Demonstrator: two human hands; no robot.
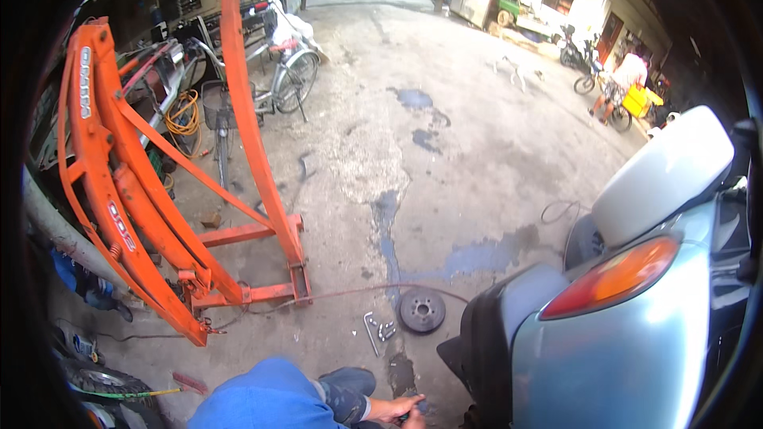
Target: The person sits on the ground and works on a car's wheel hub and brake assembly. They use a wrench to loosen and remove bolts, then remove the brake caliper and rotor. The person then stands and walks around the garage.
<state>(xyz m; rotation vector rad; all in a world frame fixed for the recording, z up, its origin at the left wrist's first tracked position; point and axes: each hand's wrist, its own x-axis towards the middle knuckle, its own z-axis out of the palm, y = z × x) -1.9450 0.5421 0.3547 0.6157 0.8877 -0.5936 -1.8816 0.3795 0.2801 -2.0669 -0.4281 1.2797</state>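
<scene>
Neither of my hands shows in this view. At the lower edge a co-worker in a blue shirt (266,397) crouches beside a light blue-green car (616,349). The co-worker's hands (397,408) are close together near the car, around a small dark thing that I cannot make out. A round, dark metal brake drum (413,322) lies flat on the concrete in front of the co-worker. Left of it are an L-shaped wrench (371,335) and several small metal pieces (386,330), perhaps nuts or sockets.
A tall orange engine hoist (143,191) stands at the left, with a bicycle (294,79) behind it. A thin reddish hose (358,291) crosses the floor. Wet patches (485,258) mark the concrete. Far right, a person (628,75) stands by a bicycle. A tyre (99,377) lies lower left.
</scene>
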